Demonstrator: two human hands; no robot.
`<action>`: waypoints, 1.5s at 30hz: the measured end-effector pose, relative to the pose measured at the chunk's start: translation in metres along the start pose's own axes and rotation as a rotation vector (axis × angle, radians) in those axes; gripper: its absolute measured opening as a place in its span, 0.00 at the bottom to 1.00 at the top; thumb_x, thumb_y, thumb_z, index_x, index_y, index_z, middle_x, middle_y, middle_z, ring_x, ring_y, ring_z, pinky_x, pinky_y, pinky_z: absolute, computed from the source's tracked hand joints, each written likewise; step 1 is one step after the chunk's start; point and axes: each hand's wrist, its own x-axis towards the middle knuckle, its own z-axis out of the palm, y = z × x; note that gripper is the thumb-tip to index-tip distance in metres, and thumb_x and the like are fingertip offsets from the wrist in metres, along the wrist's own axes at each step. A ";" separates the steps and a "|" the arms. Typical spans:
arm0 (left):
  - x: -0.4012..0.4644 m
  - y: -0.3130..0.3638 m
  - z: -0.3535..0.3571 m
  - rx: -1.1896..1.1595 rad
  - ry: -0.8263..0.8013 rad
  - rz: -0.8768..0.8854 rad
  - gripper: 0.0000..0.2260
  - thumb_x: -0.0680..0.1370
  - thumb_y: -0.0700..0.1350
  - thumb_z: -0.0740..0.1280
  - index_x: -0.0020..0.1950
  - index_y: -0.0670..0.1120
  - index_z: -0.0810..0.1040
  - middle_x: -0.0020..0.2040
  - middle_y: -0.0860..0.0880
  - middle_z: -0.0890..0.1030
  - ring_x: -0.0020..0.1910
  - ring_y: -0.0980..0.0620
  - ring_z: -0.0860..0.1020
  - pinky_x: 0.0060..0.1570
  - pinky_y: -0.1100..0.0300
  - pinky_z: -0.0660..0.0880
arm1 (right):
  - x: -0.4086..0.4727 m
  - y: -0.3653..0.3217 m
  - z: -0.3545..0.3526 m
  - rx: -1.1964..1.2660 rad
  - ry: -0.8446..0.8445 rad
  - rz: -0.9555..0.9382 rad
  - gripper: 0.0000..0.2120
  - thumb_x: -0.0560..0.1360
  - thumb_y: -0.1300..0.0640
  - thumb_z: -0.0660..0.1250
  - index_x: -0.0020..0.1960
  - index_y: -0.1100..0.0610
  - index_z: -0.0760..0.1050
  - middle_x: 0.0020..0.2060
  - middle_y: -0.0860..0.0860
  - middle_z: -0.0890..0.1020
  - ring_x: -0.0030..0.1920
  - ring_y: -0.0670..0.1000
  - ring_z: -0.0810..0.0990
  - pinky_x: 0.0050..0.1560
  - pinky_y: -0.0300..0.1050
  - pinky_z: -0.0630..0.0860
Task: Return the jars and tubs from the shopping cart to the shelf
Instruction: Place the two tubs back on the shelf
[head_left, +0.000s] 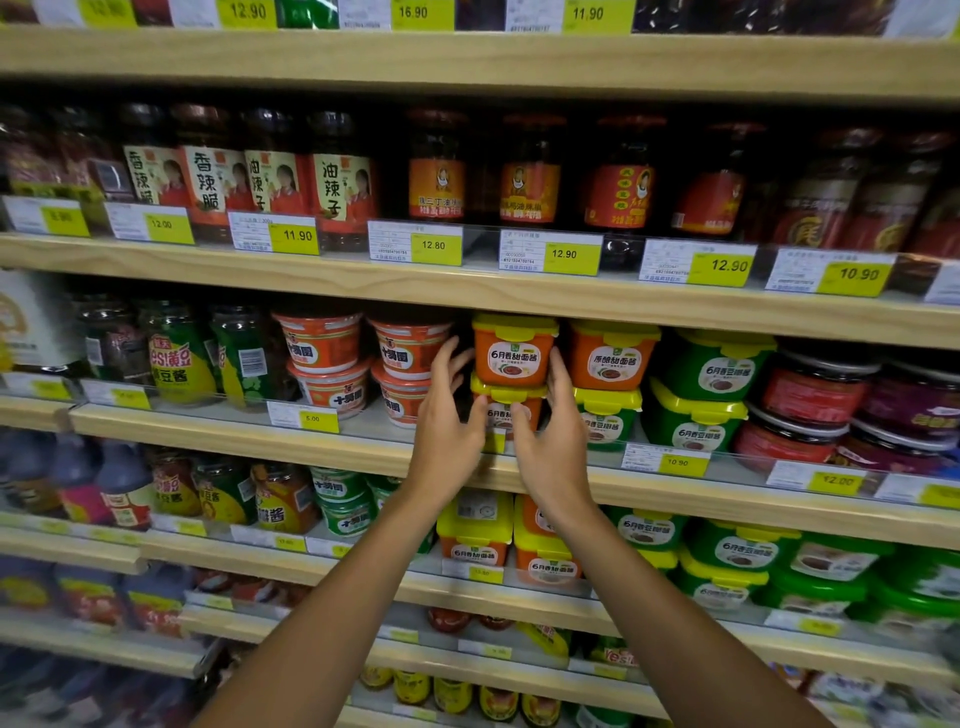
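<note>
An orange tub with a yellow lid (513, 353) sits on top of a matching tub (506, 402) on the middle shelf (363, 441). My left hand (447, 415) is just left of the stack, fingers spread and relaxed, fingertips close to the upper tub's left side. My right hand (550, 431) is at the stack's right side. Its straight fingers lie along the upper tub's right wall and its thumb rests on the front of the lower tub. Neither hand curls around a tub. The shopping cart is out of view.
Red-and-white tubs (322, 343) stand stacked left of the orange stack. Another orange tub (613, 358) on a green one (605, 421) stands to the right, then green tubs (711, 374). Dark sauce jars (436, 171) fill the shelf above. Price tags line the shelf edges.
</note>
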 end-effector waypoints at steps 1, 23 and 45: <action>0.000 0.001 0.000 0.000 -0.007 -0.016 0.31 0.81 0.35 0.66 0.79 0.51 0.57 0.71 0.55 0.72 0.72 0.58 0.70 0.68 0.69 0.66 | 0.001 -0.001 0.000 0.003 -0.005 0.003 0.34 0.81 0.61 0.66 0.82 0.49 0.55 0.73 0.46 0.71 0.69 0.38 0.70 0.58 0.23 0.69; -0.027 0.035 -0.040 0.230 -0.217 0.007 0.24 0.82 0.41 0.66 0.77 0.50 0.66 0.74 0.54 0.70 0.73 0.55 0.69 0.72 0.50 0.69 | -0.022 -0.031 -0.073 -0.266 -0.274 0.016 0.30 0.81 0.54 0.67 0.80 0.47 0.60 0.77 0.41 0.64 0.76 0.40 0.62 0.76 0.44 0.64; -0.017 0.027 -0.043 0.190 -0.327 -0.083 0.35 0.81 0.43 0.68 0.83 0.50 0.51 0.82 0.51 0.58 0.79 0.52 0.61 0.75 0.53 0.64 | -0.016 -0.030 -0.045 -0.312 -0.284 0.027 0.37 0.81 0.51 0.67 0.83 0.51 0.51 0.81 0.45 0.57 0.77 0.40 0.54 0.74 0.39 0.56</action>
